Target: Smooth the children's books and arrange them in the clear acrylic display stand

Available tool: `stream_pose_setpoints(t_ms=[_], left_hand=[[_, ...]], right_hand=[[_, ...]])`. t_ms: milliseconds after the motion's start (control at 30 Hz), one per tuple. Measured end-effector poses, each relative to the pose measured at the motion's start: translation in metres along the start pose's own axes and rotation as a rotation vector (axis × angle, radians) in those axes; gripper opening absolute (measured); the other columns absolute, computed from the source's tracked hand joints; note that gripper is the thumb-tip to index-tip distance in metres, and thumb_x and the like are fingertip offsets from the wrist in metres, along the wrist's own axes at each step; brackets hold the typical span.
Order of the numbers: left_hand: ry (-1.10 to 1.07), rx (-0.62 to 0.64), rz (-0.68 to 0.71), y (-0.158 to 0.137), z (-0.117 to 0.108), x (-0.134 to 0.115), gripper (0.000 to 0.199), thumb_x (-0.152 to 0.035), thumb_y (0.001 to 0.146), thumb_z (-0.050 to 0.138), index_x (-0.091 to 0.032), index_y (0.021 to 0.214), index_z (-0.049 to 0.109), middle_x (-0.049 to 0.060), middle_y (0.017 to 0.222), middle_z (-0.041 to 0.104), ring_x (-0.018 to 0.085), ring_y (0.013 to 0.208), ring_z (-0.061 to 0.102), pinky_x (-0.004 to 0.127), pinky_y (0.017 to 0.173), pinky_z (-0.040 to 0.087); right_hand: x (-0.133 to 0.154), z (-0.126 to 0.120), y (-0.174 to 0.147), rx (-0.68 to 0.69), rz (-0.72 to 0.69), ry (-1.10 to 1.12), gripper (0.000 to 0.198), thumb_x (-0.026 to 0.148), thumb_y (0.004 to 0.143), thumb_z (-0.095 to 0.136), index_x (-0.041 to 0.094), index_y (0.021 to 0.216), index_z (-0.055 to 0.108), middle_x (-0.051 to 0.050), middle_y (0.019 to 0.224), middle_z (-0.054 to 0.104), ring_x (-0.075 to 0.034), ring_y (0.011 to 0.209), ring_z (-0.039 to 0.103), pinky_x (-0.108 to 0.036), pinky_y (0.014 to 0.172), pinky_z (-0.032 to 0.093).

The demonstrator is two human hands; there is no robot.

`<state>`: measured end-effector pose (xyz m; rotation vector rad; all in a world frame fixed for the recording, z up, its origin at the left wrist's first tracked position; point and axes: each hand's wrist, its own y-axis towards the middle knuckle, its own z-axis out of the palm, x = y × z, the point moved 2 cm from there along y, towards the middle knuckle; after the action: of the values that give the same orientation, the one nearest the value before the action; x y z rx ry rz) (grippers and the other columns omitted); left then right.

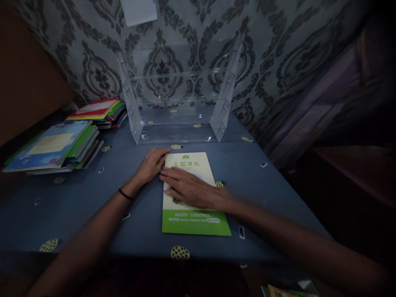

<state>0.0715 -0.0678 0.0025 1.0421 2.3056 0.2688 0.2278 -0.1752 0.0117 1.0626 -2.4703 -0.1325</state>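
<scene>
A closed book with a cream cover and a green lower band lies flat on the table in front of me. My right hand rests across the middle of its cover, fingers stretched out toward the spine side. At the book's upper left corner is my left hand, its fingers extended along the edge and touching or nearly touching it. A dark band circles the left wrist. Part of the cover picture is hidden under the right hand.
A clear acrylic rack with tiers stands behind the book, near the patterned wall. Two book piles lie at the left: a nearer stack and a farther stack. The blue tablecloth has pineapple prints. Purple cloth hangs at the right.
</scene>
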Motion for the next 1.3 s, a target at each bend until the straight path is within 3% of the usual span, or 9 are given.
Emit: stream_pose_setpoints(t_ms=[167,267,400,567,900,1300], left_hand=[[0.017,-0.030,0.057,0.000,-0.002,-0.003,0.033,-0.020,0.097,0.044,-0.017,0.124,0.064,0.010,0.121,0.073,0.022,0.112,0.066,0.042,0.102,0.052],[0.049,-0.003,0.062,-0.001,-0.003,-0.005,0.033,-0.021,0.098,0.045,-0.018,0.125,0.064,0.010,0.123,0.072,0.023,0.113,0.066,0.044,0.104,0.051],[0.068,0.015,0.054,-0.001,-0.003,-0.006,0.033,-0.021,0.098,0.044,-0.018,0.124,0.064,0.010,0.124,0.071,0.024,0.116,0.066,0.045,0.104,0.051],[0.050,-0.005,0.062,-0.002,-0.003,-0.005,0.032,-0.020,0.098,0.044,-0.018,0.124,0.063,0.010,0.124,0.072,0.023,0.115,0.066,0.046,0.105,0.050],[0.055,0.033,0.033,-0.004,-0.005,-0.005,0.033,-0.021,0.098,0.045,-0.018,0.126,0.062,0.010,0.127,0.070,0.024,0.120,0.064,0.048,0.108,0.048],[0.024,0.029,0.071,-0.004,-0.005,-0.003,0.032,-0.021,0.098,0.044,-0.018,0.124,0.062,0.009,0.125,0.071,0.023,0.115,0.065,0.045,0.104,0.051]], right_hand=[[-0.030,-0.015,-0.003,-0.045,0.166,-0.077,0.050,0.038,0.101,0.049,0.014,0.145,0.052,-0.017,0.153,0.049,-0.030,0.145,0.042,-0.052,0.119,0.037],[-0.050,-0.026,-0.022,-0.081,0.298,-0.096,0.053,0.040,0.102,0.045,0.011,0.146,0.051,-0.020,0.154,0.046,-0.033,0.147,0.039,-0.057,0.119,0.035],[-0.071,-0.030,-0.058,-0.173,0.384,-0.067,0.055,0.045,0.103,0.040,0.016,0.148,0.049,-0.017,0.156,0.045,-0.032,0.147,0.039,-0.057,0.120,0.035],[-0.075,-0.025,-0.080,-0.222,0.405,-0.055,0.054,0.046,0.103,0.039,0.022,0.151,0.047,-0.012,0.157,0.046,-0.029,0.146,0.041,-0.056,0.120,0.036],[-0.072,-0.024,-0.079,-0.234,0.413,-0.064,0.053,0.045,0.103,0.038,0.023,0.150,0.047,-0.012,0.157,0.046,-0.029,0.146,0.042,-0.057,0.120,0.035],[-0.070,-0.024,-0.077,-0.207,0.428,-0.106,0.055,0.042,0.103,0.034,0.015,0.148,0.048,-0.015,0.157,0.045,-0.029,0.146,0.041,-0.054,0.121,0.035]])
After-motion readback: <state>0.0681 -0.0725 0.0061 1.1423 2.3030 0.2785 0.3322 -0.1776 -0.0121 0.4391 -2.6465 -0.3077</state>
